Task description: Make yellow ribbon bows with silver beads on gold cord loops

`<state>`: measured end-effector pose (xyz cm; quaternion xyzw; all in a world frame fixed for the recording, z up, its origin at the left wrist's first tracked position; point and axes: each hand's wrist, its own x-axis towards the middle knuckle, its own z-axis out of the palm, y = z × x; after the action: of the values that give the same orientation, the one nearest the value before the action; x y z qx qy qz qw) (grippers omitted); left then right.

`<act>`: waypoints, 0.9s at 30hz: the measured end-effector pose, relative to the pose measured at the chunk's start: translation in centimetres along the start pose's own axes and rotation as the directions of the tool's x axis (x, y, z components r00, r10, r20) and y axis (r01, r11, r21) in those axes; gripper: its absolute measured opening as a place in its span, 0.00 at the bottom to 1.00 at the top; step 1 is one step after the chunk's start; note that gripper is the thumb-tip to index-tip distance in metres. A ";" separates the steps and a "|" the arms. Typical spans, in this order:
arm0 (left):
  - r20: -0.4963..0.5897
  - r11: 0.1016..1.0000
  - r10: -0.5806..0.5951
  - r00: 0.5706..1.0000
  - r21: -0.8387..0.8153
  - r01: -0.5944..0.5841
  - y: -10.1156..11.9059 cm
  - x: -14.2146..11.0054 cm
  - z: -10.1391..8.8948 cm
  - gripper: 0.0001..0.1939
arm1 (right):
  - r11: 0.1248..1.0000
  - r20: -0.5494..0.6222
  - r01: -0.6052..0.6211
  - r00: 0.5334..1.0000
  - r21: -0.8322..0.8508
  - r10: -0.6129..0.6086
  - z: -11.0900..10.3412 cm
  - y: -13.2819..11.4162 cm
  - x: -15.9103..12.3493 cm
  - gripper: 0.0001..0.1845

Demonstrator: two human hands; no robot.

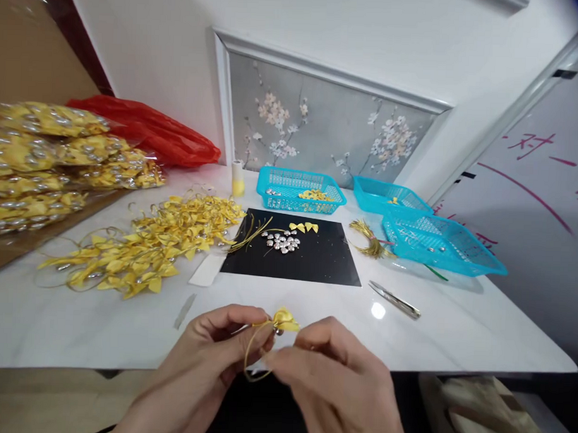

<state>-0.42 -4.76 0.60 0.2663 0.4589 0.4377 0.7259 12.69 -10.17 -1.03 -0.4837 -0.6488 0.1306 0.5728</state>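
Near the table's front edge, my left hand [218, 350] pinches a small yellow flower [284, 320] at its base between thumb and fingertips. A shiny silver bead [278, 332] shows just under the petals. From the flower a thin gold cord [246, 360] bends down in a loop towards my right hand [333, 369]. My right thumb and index finger are pressed together on the cord's lower end; the exact grip is partly hidden. Beyond my hands, a black mat [316, 261] carries loose silver beads [284, 243], yellow petal pieces [310, 227] and gold cords [253, 235].
A heap of finished-looking yellow flowers [140, 249] lies left, before bagged bundles [44, 164] and a red bag [150, 133]. Blue baskets [301, 205] [451, 263] stand behind. Silver snips [395, 300], a cord bundle [368, 239] and a yellow-white spool [238, 180] are on the table.
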 end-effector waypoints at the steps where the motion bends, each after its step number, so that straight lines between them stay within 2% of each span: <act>1: 0.003 1.000 -0.015 1.000 -0.027 0.015 0.0 -0.2 0.1 0.13 | 1.000 0.003 0.010 1.000 -0.024 -0.010 -0.6 0.3 0.0 0.12; 5: -0.018 0.989 -0.100 0.995 -0.112 0.098 0.0 -0.2 0.2 0.15 | 0.981 0.011 0.077 0.997 -0.177 -0.077 -2.2 1.3 0.2 0.13; 9: -0.093 0.967 -0.184 0.979 -0.194 0.163 0.0 0.0 0.3 0.12 | 0.959 0.034 0.139 0.990 -0.248 -0.135 -2.4 1.7 0.4 0.12; 11: -0.120 0.956 -0.209 0.971 -0.236 0.177 0.0 0.0 0.4 0.14 | 0.950 0.049 0.162 0.987 -0.266 -0.154 -2.4 1.8 0.5 0.14; 15: -0.156 0.947 -0.228 0.961 -0.265 0.181 -0.1 0.0 0.6 0.18 | 0.940 0.049 0.188 0.982 -0.285 -0.181 -2.4 1.9 0.7 0.15; 23: -0.159 0.952 -0.217 0.963 -0.253 0.173 0.0 0.0 0.4 0.19 | 0.920 0.108 0.203 0.978 -0.337 -0.176 -2.6 1.3 1.1 0.14; 27: -0.164 0.949 -0.224 0.961 -0.262 0.176 -0.1 0.1 0.5 0.19 | 0.929 0.076 0.176 0.984 -0.324 -0.160 -2.4 1.2 1.1 0.14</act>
<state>0.07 -4.73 0.65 0.0834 0.4938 0.4382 0.7465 15.46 -9.64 -0.52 -0.5119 -0.7140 -0.0177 0.4772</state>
